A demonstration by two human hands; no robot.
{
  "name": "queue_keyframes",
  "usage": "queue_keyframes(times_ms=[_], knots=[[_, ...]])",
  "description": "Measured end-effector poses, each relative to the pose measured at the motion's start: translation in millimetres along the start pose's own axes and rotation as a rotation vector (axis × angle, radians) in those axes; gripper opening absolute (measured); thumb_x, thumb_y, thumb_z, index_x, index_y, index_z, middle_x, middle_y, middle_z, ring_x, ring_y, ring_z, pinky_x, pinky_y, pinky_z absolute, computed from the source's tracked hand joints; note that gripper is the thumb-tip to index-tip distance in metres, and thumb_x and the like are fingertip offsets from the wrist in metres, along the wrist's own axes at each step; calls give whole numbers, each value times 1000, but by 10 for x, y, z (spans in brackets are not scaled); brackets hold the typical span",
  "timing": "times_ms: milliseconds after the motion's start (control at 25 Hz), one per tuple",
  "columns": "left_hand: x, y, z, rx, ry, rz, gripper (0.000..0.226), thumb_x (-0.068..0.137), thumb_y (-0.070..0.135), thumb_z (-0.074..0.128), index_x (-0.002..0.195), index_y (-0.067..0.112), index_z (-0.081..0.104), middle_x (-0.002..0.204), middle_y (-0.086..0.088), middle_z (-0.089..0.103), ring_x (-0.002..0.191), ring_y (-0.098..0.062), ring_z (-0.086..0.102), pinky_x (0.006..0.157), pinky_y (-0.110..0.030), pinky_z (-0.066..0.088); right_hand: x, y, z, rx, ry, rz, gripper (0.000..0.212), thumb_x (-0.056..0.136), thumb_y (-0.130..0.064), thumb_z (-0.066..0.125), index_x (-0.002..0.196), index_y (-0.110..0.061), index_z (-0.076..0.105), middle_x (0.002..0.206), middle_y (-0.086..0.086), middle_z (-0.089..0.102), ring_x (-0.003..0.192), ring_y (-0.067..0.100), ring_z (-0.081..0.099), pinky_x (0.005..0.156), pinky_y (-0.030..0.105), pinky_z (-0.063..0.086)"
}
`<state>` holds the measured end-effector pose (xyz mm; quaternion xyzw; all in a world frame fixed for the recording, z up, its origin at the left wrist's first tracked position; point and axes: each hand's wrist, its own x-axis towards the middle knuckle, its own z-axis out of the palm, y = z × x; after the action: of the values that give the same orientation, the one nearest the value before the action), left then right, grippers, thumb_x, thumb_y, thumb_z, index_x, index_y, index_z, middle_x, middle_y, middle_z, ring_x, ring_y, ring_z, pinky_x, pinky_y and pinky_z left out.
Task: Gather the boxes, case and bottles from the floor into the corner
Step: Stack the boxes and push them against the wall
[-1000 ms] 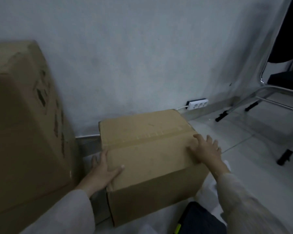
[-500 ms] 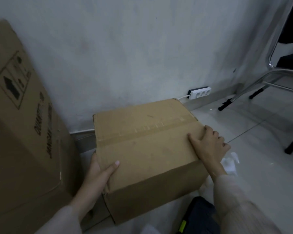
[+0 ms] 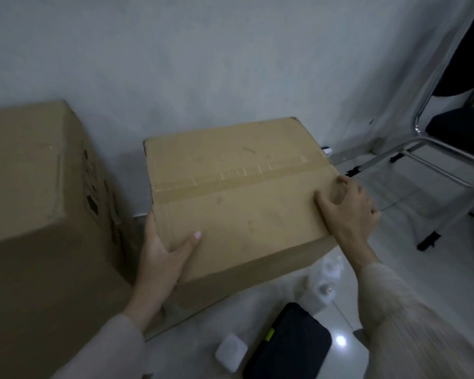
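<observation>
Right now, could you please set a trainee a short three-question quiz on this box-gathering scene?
1. True or false: both hands hold the taped box.
2. Which thing lies nearest the camera: (a) the black case, (b) the chair, (c) the large box?
3. Fill in: the left hand has its ___ on the box top.

Key: 1 true: the right hand grips the other edge. 2 a. 3 thumb.

A thin gap runs between the big box [image 3: 39, 214] and the small box [image 3: 230, 192]; the left hand [image 3: 159, 258] fills it. Near the case [image 3: 288, 343], bottles [image 3: 329, 280] and chair [image 3: 435, 165] crowd the floor [image 3: 394, 242].
</observation>
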<state>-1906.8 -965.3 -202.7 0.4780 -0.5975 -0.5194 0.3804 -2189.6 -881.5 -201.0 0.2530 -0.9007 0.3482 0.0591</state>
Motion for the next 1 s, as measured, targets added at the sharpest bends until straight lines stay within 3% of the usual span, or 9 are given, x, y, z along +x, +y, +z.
queue_keyframes(times_ms=[200,360,480,560,720,880,920,1000], knots=[[-390,1236,-194,-37,30,-12,88,65,36,78,139,28,32,132,4,53,120,-15,52,104,-40,41,193,-670,-1263,-22,1,-38,55,79,-52,56,127,-25,46,128,7,49,119,28,44,98,42,27],[-750,2236,-322,-87,43,0,82,68,28,78,137,27,36,129,3,55,117,-16,54,102,-40,42,334,-1176,-2300,-28,22,-64,54,79,-52,57,124,-25,49,125,8,51,116,28,44,97,42,27],[-973,2850,-466,-117,40,13,85,59,37,77,134,28,39,127,4,58,115,-16,56,101,-42,44,396,-1547,-2981,-46,64,-92,52,78,-51,58,122,-25,50,124,9,52,115,29,46,97,42,29],[-1088,3224,-632,-146,48,36,78,65,28,79,133,28,40,122,6,59,110,-15,57,100,-43,45,395,-1845,-3386,-38,85,-110,51,78,-51,58,121,-24,51,123,10,53,114,30,46,98,43,29],[-1221,3870,-1058,-213,78,102,64,79,5,67,135,18,40,119,-1,59,99,-10,59,96,-39,48,260,-2398,-3884,-12,110,-140,47,81,-48,57,121,-22,51,125,12,52,116,31,45,100,45,28],[-1266,4261,-1659,-191,92,155,66,80,5,64,138,20,34,112,5,57,89,3,55,67,-9,50,17,-2914,-4018,51,102,-141,41,83,-42,55,118,-23,52,124,13,52,117,32,45,100,45,27],[-1289,4336,-1864,-170,107,151,67,80,6,64,138,20,34,113,4,57,89,1,56,65,-9,50,-77,-3070,-3999,70,78,-166,39,83,-40,54,118,-23,52,124,12,52,117,32,45,99,45,28],[-1289,4387,-2304,-115,137,143,68,79,10,68,137,23,35,118,0,56,95,-11,59,79,-24,53,-292,-3357,-3892,105,5,-212,38,83,-38,54,118,-23,51,123,12,52,116,33,46,99,44,29]])
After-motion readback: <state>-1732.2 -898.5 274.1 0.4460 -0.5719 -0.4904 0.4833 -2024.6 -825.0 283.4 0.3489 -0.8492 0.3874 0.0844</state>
